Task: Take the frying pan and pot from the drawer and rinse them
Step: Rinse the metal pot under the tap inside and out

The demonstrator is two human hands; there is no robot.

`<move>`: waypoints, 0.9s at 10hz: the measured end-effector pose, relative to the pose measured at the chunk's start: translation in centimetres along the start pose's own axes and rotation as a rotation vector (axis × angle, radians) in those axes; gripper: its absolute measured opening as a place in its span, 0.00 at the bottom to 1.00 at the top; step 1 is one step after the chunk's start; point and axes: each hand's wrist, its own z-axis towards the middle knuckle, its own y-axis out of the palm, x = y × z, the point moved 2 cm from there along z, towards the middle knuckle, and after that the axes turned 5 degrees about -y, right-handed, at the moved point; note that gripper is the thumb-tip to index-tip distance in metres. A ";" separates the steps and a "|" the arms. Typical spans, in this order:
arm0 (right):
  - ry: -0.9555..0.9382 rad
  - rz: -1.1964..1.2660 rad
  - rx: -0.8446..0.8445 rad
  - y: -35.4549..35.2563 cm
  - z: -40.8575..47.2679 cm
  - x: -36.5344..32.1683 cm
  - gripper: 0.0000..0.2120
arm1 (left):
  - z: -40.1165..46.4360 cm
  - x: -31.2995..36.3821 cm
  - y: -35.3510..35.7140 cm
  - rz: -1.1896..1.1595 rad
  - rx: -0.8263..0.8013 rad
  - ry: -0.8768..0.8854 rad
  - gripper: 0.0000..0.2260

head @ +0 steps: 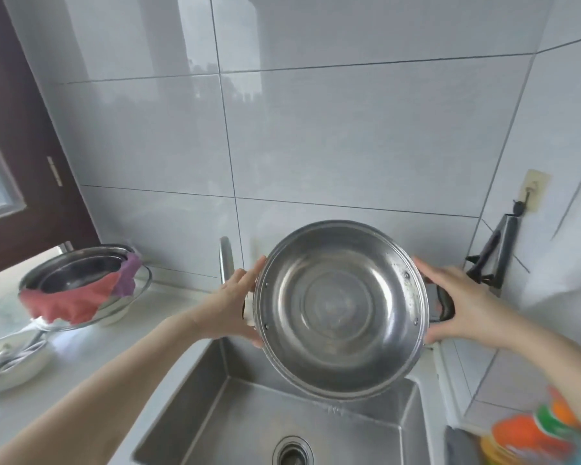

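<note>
A stainless steel pot is held up above the sink, tipped so its open inside faces me. A little water drips from its lower rim. My left hand grips the pot's left side at the rim, where its handle is hidden. My right hand holds the right side, with the fingers behind the black right handle. The frying pan is nowhere in view.
The faucet rises behind my left hand. Stacked metal basins with a red and purple cloth sit on the left counter beside a white bowl of utensils. Dark tools hang on the right wall. An orange bottle stands at bottom right.
</note>
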 end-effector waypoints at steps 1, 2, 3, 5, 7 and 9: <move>0.034 0.093 -0.116 1.7 -0.5 0.3 0.56 | 0.6 -1.9 1.2 -0.010 -0.208 -0.047 0.64; 0.036 0.200 -0.141 2.9 -1.1 0.1 0.51 | 0.8 -2.6 1.5 -0.019 -0.342 -0.038 0.61; 0.114 0.278 -0.158 4.1 -1.9 0.5 0.48 | 1.4 -2.8 1.3 -0.045 -0.430 0.003 0.53; 0.236 0.353 -0.119 5.5 -4.3 0.7 0.47 | 3.4 -2.6 1.5 -0.100 -0.573 0.153 0.52; 0.408 0.352 0.000 5.6 -9.6 -0.4 0.49 | 6.9 0.2 3.4 -0.038 -0.694 0.217 0.54; 0.525 0.429 0.171 4.2 -18.4 -2.8 0.44 | 9.3 5.7 6.5 0.145 -0.685 0.425 0.59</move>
